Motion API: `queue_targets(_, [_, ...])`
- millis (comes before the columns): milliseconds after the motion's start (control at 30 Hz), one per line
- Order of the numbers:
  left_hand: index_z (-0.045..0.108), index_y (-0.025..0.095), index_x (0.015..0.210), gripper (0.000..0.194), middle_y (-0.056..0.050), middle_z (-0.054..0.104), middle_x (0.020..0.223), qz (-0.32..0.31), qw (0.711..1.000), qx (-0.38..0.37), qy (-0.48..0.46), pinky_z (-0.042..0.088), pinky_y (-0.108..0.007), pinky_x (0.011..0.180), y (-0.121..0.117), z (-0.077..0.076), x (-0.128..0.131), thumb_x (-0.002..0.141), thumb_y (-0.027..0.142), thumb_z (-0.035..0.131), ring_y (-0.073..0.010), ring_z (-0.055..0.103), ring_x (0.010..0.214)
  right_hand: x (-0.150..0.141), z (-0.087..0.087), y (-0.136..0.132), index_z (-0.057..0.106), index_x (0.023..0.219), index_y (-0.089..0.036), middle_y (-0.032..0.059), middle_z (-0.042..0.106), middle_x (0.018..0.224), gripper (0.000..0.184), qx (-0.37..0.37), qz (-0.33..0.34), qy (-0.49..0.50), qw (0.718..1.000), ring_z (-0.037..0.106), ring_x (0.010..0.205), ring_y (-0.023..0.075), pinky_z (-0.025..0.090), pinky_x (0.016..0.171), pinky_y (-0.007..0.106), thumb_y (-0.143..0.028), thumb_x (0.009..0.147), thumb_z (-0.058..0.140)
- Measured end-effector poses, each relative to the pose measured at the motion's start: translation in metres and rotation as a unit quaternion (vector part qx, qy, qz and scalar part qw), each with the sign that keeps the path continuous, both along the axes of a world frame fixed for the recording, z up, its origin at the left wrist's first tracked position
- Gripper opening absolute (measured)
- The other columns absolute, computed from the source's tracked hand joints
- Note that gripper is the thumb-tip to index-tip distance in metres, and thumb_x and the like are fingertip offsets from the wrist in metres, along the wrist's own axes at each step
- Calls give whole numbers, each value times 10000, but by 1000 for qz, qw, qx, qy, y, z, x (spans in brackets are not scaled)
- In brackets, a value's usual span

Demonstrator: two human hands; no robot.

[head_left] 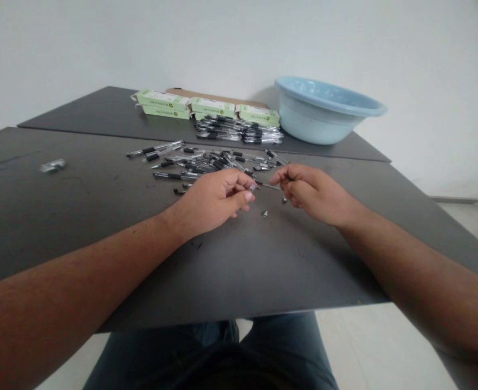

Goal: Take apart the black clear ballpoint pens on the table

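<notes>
My left hand (pixel 223 197) is closed, pinching a small silver cone-shaped pen tip (pixel 252 188) between thumb and fingers. Just to its right, my right hand (pixel 308 192) is curled, its index finger bent towards the left hand; whatever its fingers hold is hidden. A thin pen refill (pixel 268 186) shows between the two hands, and I cannot tell whether it is held or lying down. On the table below sit a loose silver tip (pixel 265 213) and another small tip (pixel 285 200) beside the right fingers. Loose pen parts and pens (pixel 178 175) lie scattered behind my left hand.
Stacked pens (pixel 223 130) lie at the back before green-and-white boxes (pixel 163 103). A light blue basin (pixel 320 119) stands at the back right. Small clear and silver pieces (pixel 52 166) lie far left on the dark table (pixel 239 271). A seam crosses the tabletop.
</notes>
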State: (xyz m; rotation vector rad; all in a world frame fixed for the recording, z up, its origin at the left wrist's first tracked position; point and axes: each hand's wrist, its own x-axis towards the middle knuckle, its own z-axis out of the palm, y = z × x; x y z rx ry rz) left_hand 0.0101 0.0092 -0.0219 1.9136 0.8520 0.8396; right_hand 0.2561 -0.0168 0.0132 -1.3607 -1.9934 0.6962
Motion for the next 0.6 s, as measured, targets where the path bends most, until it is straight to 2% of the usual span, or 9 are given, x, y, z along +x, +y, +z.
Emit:
queue_targets(67, [662, 170, 1126, 238, -56, 755, 941, 2, 1000, -21, -11, 602, -237, 560, 0, 0, 1, 919, 287, 653, -174, 757, 770, 0, 1, 0, 721, 1047, -195, 3, 621, 709, 289, -14, -2, -36, 999, 558, 611, 157, 424, 592, 303, -149, 930, 462])
queue_targets(133, [659, 169, 1124, 237, -60, 755, 942, 0, 999, -33, -18, 607, -239, 560, 0, -1, 1, 918, 285, 653, -177, 759, 773, -2, 0, -1, 712, 1136, -203, 16, 672, 783, 298, -12, 6, -39, 999, 576, 608, 150, 448, 583, 302, -215, 990, 453])
queue_targets(233, [657, 169, 1115, 229, -63, 754, 951, -10, 999, -40, -24, 610, -242, 560, 0, -1, 1, 922, 292, 653, -178, 759, 777, -6, -4, -5, 624, 1315, -211, 49, 742, 985, 342, -10, 38, 14, 999, 604, 615, 135, 497, 590, 303, -334, 1050, 447])
queue_targets(300, [660, 169, 1107, 221, -59, 752, 937, -14, 999, -40, -25, 608, -241, 557, 0, -1, 0, 923, 293, 653, -175, 755, 768, -8, -7, -7, 564, 1351, -215, 71, 752, 1092, 360, -19, 50, 60, 997, 631, 626, 132, 513, 585, 303, -392, 1065, 438])
queue_targets(400, [663, 171, 1101, 214, -54, 751, 915, -19, 999, -45, -22, 604, -240, 555, -1, 0, 0, 923, 288, 653, -171, 750, 756, -10, -8, -8, 600, 1230, -213, 86, 753, 1119, 322, -4, 47, 85, 995, 683, 739, 165, 524, 603, 310, -434, 1068, 431])
queue_targets(500, [658, 178, 1080, 193, -51, 751, 916, -17, 998, -48, -29, 595, -234, 543, -1, -1, 1, 917, 281, 655, -170, 752, 749, -9, -3, -8, 709, 1029, -212, 83, 747, 1045, 258, 108, 28, 15, 994, 672, 947, 222, 534, 772, 361, -395, 1032, 528])
queue_targets(567, [651, 178, 1053, 173, -50, 750, 901, -14, 998, -47, -35, 590, -231, 538, -1, -2, 1, 913, 279, 657, -172, 753, 745, -8, 1, -8, 750, 969, -216, 73, 737, 970, 215, 169, 8, -27, 985, 650, 977, 235, 509, 855, 388, -352, 1000, 586])
queue_targets(600, [647, 177, 1039, 166, -50, 749, 889, -13, 998, -47, -35, 587, -231, 536, -2, -2, 1, 910, 281, 660, -173, 752, 743, -7, 2, -8, 759, 964, -216, 67, 734, 938, 204, 177, -1, -31, 984, 649, 948, 229, 503, 857, 388, -338, 993, 597])
